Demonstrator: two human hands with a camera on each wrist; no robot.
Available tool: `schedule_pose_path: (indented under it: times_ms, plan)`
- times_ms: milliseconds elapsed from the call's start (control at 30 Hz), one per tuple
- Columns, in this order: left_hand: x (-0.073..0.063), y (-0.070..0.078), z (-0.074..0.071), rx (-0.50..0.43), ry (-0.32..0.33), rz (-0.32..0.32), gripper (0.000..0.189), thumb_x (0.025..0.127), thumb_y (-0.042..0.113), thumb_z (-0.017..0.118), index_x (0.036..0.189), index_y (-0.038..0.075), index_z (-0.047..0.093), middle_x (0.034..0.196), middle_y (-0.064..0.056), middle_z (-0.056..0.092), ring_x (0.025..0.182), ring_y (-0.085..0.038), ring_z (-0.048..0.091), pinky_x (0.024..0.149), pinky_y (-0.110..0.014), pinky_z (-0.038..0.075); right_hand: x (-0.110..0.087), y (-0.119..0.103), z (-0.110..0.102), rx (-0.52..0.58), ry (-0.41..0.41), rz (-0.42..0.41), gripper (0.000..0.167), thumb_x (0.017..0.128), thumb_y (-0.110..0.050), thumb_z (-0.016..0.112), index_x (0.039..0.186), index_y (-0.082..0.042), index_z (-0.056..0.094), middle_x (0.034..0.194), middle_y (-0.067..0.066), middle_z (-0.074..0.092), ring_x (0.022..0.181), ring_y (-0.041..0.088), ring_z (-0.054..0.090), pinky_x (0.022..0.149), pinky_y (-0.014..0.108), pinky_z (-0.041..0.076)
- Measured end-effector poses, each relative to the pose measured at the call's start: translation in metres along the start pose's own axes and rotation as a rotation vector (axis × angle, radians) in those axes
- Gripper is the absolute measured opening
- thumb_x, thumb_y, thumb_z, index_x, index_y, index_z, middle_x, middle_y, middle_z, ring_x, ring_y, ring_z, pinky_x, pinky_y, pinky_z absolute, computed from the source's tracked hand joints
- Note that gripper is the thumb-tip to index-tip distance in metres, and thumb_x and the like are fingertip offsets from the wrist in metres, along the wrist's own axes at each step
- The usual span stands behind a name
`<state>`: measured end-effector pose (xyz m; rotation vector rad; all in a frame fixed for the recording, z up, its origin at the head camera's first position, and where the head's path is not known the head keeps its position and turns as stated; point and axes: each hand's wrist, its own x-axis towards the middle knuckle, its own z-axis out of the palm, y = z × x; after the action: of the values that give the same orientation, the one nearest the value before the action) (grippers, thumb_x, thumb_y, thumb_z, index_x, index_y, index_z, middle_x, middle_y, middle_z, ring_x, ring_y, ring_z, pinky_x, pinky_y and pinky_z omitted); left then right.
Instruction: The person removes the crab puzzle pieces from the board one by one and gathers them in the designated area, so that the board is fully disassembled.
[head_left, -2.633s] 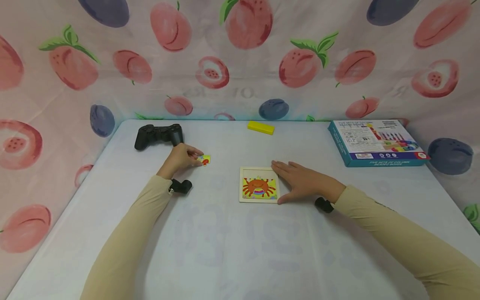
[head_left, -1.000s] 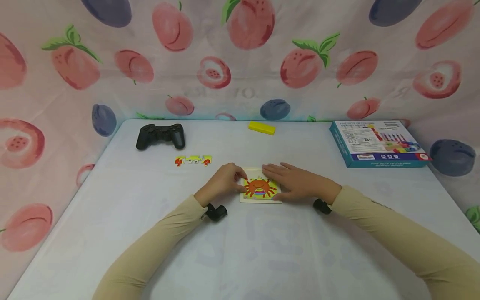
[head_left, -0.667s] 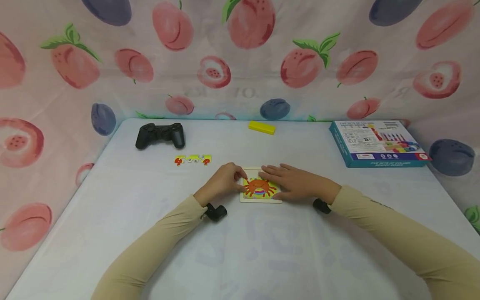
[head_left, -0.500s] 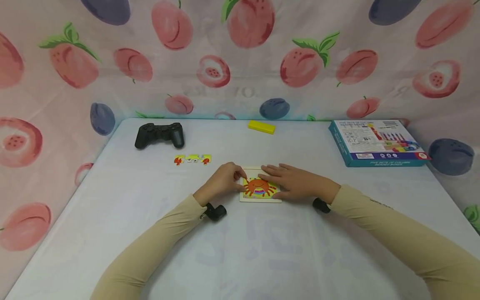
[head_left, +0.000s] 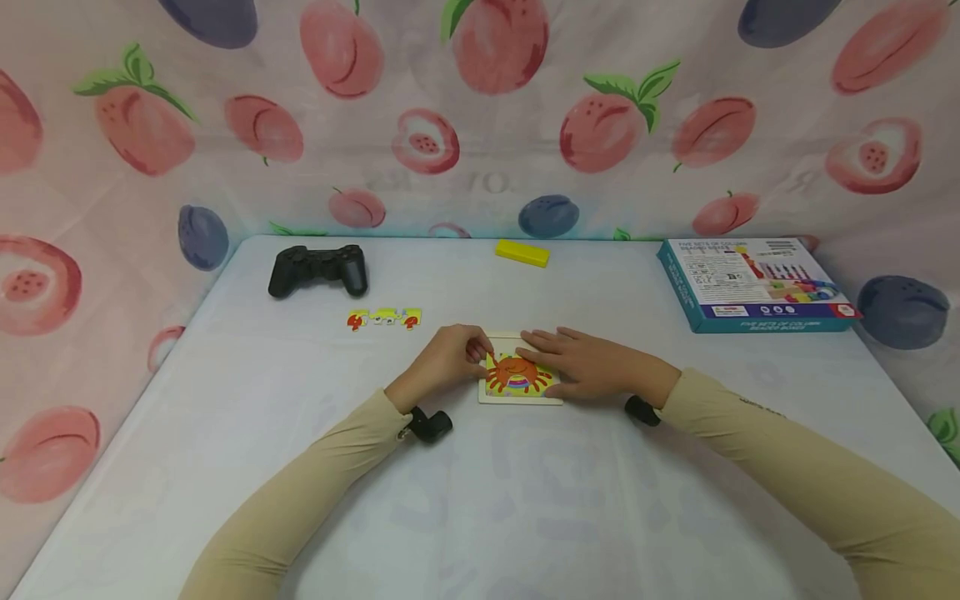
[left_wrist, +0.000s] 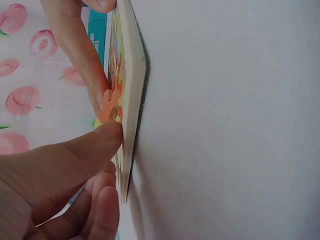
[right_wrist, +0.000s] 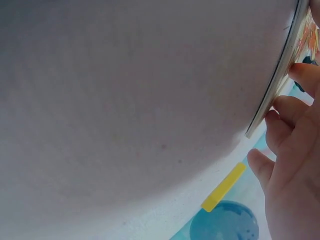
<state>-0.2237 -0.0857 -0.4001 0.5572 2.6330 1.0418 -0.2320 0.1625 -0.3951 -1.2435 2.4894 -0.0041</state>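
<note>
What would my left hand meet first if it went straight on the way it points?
Probably your right hand, its fingers over the puzzle ahead; exact heights are hard to judge.

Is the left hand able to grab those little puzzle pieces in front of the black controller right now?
Probably not this instant: the left hand seems to be pinching another piece at the board. The way looks free, though, with nothing between that hand and the little puzzle pieces.

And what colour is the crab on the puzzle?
The crab is orange with a striped patch low on its body, seen best in the head view.
</note>
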Motion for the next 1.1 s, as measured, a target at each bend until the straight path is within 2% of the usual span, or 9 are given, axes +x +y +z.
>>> schedule_pose_path:
  times_ms: [167, 400, 667, 1100]
  plan:
    - [0.0004, -0.0001, 0.0001, -0.015, 0.01, 0.021, 0.022, 0.073, 0.003, 0.078, 0.092, 0.004, 0.066, 0.082, -0.005, 0.062, 0.075, -0.013, 0.054, 0.07, -0.021, 0.046, -0.0002, 0.0004, 0.0015, 0.003, 0.005, 0.0, 0.071, 0.093, -0.049, 0.048, 0.151, -0.022, 0.017, 0.159, 0.005, 0.01, 0.146, 0.024, 0.014, 0.117, 0.048, 0.016]
    - [0.0001, -0.0002, -0.001, -0.001, 0.009, 0.04, 0.023, 0.073, 0.005, 0.078, 0.094, 0.004, 0.069, 0.081, -0.005, 0.063, 0.074, -0.012, 0.054, 0.069, -0.02, 0.046, 0.0001, 0.0004, 0.002, 0.008, -0.003, 0.006, 0.071, 0.093, -0.049, 0.048, 0.151, -0.021, 0.017, 0.159, 0.005, 0.01, 0.147, 0.024, 0.014, 0.117, 0.048, 0.016]
    - [0.0007, -0.0005, -0.0012, 0.01, -0.024, 0.03, 0.029, 0.072, 0.009, 0.081, 0.097, 0.002, 0.07, 0.082, -0.005, 0.064, 0.074, -0.012, 0.053, 0.068, -0.018, 0.045, -0.0005, -0.0009, 0.0018, 0.021, -0.009, 0.008, 0.072, 0.093, -0.05, 0.048, 0.151, -0.021, 0.017, 0.159, 0.005, 0.01, 0.147, 0.025, 0.013, 0.117, 0.049, 0.015]
    - [0.0012, 0.0014, -0.0027, 0.03, -0.023, 0.018, 0.027, 0.075, 0.012, 0.078, 0.099, 0.003, 0.07, 0.083, -0.004, 0.065, 0.075, -0.011, 0.054, 0.069, -0.02, 0.046, -0.0015, -0.0009, 0.0008, 0.019, -0.002, 0.002, 0.071, 0.094, -0.049, 0.046, 0.151, -0.021, 0.016, 0.159, 0.004, 0.009, 0.147, 0.024, 0.013, 0.117, 0.049, 0.014]
